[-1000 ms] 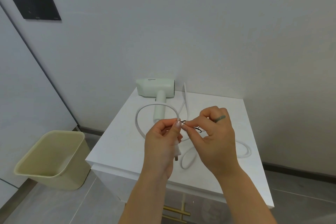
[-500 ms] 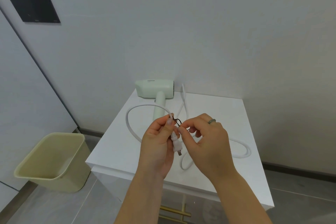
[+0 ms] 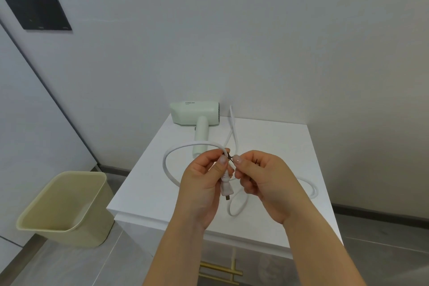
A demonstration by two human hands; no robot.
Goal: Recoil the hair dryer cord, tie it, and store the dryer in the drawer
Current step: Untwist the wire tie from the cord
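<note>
A pale green hair dryer [image 3: 197,115] lies at the back of the white cabinet top [image 3: 274,146]. Its white cord [image 3: 168,165] loops loosely over the top and up into my hands. My left hand [image 3: 202,183] holds the cord just above the white plug [image 3: 226,189], which hangs down between my hands. My right hand [image 3: 262,179] pinches a thin black tie [image 3: 229,157] wrapped on the cord near the plug. Both hands hover above the front half of the cabinet top.
A beige waste bin [image 3: 62,209] stands on the floor left of the cabinet. A brass drawer handle [image 3: 220,271] shows on the cabinet front below my arms. A dark panel [image 3: 37,10] is set in the wall at upper left.
My hands have lowered a little and come closer together. The black tie, held stretched between my fingers a second ago, now sits tight on the cord by the plug.
</note>
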